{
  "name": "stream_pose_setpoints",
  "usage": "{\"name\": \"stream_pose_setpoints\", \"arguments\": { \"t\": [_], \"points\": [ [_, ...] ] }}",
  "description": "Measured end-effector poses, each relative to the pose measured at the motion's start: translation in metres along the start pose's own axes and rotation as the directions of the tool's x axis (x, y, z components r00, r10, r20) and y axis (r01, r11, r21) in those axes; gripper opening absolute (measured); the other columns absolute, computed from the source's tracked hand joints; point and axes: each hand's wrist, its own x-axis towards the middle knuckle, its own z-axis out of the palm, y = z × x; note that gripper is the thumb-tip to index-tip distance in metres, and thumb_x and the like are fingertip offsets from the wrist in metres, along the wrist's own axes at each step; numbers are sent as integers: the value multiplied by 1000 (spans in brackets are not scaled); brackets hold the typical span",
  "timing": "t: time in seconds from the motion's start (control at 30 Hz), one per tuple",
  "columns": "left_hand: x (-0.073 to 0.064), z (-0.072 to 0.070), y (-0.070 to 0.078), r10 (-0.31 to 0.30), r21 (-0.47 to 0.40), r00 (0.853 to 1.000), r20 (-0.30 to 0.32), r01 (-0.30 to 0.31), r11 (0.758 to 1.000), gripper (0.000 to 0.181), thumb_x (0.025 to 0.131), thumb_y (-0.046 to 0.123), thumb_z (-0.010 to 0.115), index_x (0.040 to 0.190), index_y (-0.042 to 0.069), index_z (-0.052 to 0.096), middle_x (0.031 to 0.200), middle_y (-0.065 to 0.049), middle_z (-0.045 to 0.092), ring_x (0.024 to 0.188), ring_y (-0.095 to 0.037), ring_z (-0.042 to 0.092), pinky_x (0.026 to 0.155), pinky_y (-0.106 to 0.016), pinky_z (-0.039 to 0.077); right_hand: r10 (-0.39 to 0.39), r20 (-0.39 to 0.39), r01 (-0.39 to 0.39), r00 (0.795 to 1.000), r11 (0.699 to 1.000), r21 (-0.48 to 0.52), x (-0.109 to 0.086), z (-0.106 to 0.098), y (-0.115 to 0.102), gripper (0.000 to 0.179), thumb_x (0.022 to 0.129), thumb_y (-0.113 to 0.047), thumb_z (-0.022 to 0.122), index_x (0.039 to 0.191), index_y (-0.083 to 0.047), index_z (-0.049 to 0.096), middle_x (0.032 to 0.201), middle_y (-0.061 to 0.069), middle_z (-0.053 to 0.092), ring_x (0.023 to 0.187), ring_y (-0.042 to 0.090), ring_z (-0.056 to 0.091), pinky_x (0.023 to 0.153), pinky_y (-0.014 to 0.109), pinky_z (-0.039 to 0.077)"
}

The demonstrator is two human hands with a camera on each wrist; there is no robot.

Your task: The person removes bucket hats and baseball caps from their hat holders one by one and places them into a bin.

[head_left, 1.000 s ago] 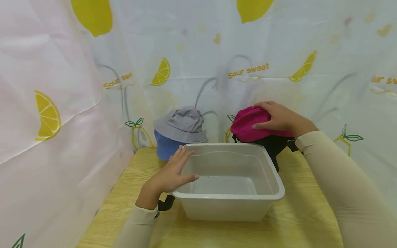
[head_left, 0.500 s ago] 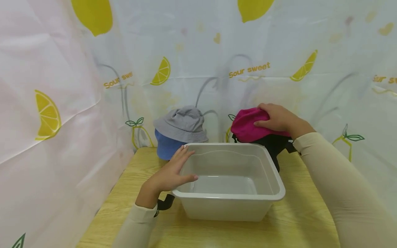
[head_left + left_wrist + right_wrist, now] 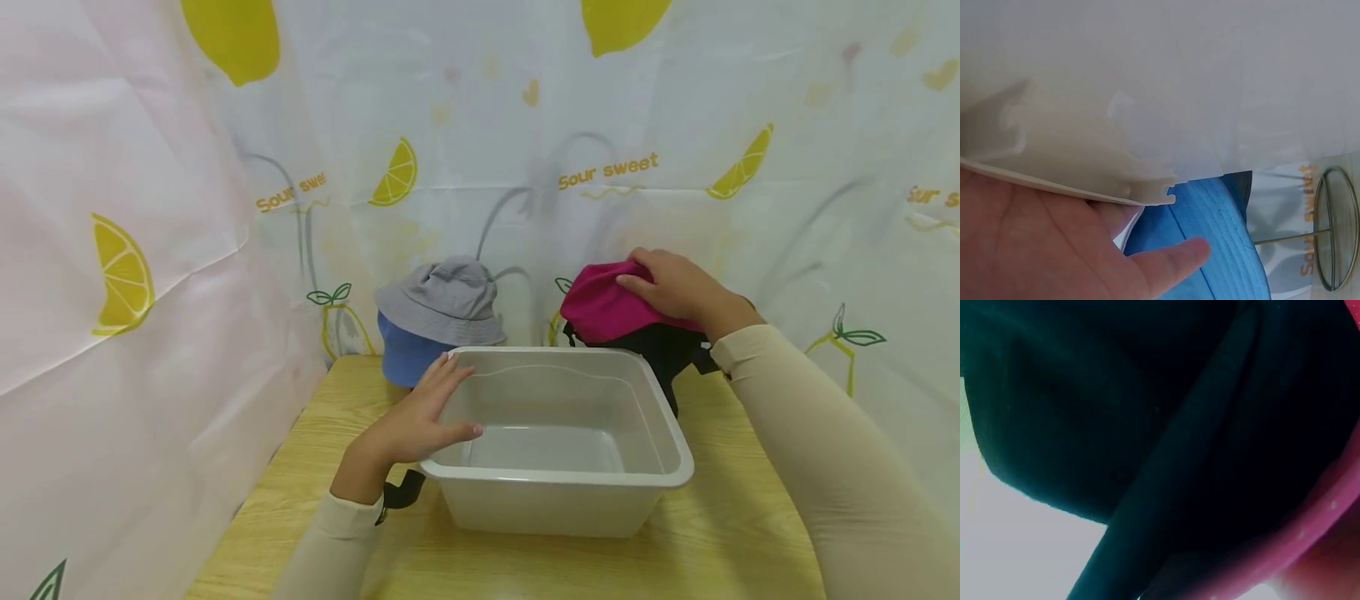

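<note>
**Hold on pink hat takes in little cloth; black hat at risk**

The right hand [image 3: 678, 283] pinches the top of the pink hat [image 3: 603, 304], thumb on the near side, fingers partly hidden. The left hand [image 3: 420, 425] is spread wide along the left rim of the bin [image 3: 547, 508], gripping nothing; its thumb reaches over the opening.

Location: the pink hat lies on the black hat [image 3: 660, 350], behind the bin's right rear corner. The grey hat [image 3: 450, 296] sits on the blue hat [image 3: 408, 350] behind the left rear corner.

Findings, by judgement:
1. Layers. Pink brim and black cloth lie close together in the right wrist view; a lift could drag the black hat along or topple it. Whether the fingers have caught both cannot be told.
2. Slip. Soft cloth held only near the crown could slide free.
3. Snag. A low pull forward could catch a brim on the rear rim.
4. Shift. The left hand's flat contact may not stop the bin sliding on the table [image 3: 300, 500].
</note>
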Motion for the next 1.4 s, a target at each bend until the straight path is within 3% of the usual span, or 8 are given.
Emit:
{"name": "stream_pose_setpoints", "arguments": {
  "t": [0.2, 0.4, 0.63, 0.77, 1.0, 1.1, 1.3, 1.4],
  "points": [
    [0, 0, 0, -2, 5, 1000, 5, 2, 1000, 90, 94, 51, 71, 164, 12, 30, 175, -13, 6, 162, -34, -6, 124, -67, 16, 44, -58, -43, 997, 999, 14, 5, 1, 1, 21, 108, -28, 54, 107, -7, 55, 96, 16, 62, 90, 32, 55, 80, 45, 43],
    [0, 0, 0, -5, 8, 1000, 10, 5, 1000, 90, 95, 51, 70, 164, 11, 29, 175, -13, 5, 162, -34, -6, 124, -67, 16, 44, -153, -45, 987, 999, -1, 8, -4, -1, 21, 108, -25, 54, 104, -4, 54, 97, 21, 63, 91, 37, 55, 82, 49, 46],
    [0, -1, 2, -9, 14, 1000, 13, 9, 1000, 90, 94, 51, 71, 164, 11, 30, 175, -14, 5, 162, -33, -6, 125, -65, 15, 29, -238, -44, 971, 997, -58, 5, -18, -6, 16, 106, -24, 58, 107, -8, 59, 107, 22, 61, 108, 39, 55, 94, 57, 49],
    [0, -1, 2, -10, 19, 1000, 13, 10, 1000, 89, 94, 50, 71, 164, 11, 30, 175, -14, 5, 162, -34, -6, 124, -66, 15, 2, -311, -25, 950, 997, -70, 3, -27, -9, 15, 101, -21, 67, 108, -8, 67, 112, 22, 64, 113, 39, 56, 99, 59, 49],
    [0, 1, 0, -11, 27, 1000, 11, 10, 1000, 88, 95, 50, 70, 163, 10, 32, 175, -13, 7, 162, -34, -5, 124, -67, 17, -80, -461, 28, 884, 992, -119, -1, -39, -10, 18, 93, -15, 77, 108, -6, 80, 113, 20, 74, 112, 38, 66, 98, 56, 52],
    [0, 1, 0, -6, 23, 1000, 8, 6, 1000, 88, 94, 50, 70, 163, 9, 33, 175, -13, 7, 162, -34, -5, 124, -66, 17, -95, -476, 29, 874, 989, -146, -2, -46, -13, 20, 93, -15, 78, 111, -5, 81, 119, 20, 74, 116, 38, 67, 98, 56, 53],
    [0, 0, 2, -8, 4, 1000, 10, 7, 1000, 88, 94, 48, 71, 163, 9, 32, 175, -12, 7, 162, -33, -7, 124, -67, 16, -89, -474, 15, 876, 988, -156, -4, -60, -19, 24, 96, -17, 75, 117, -7, 79, 126, 20, 72, 121, 39, 66, 99, 56, 54],
    [1, 0, 2, -8, 4, 1000, 9, 8, 1000, 88, 94, 48, 71, 162, 8, 33, 175, -12, 7, 162, -34, -6, 124, -67, 15, -95, -495, 27, 864, 989, -143, -5, -64, -21, 23, 97, -17, 74, 116, -7, 80, 125, 19, 73, 120, 38, 67, 99, 56, 54]
  ]
}}
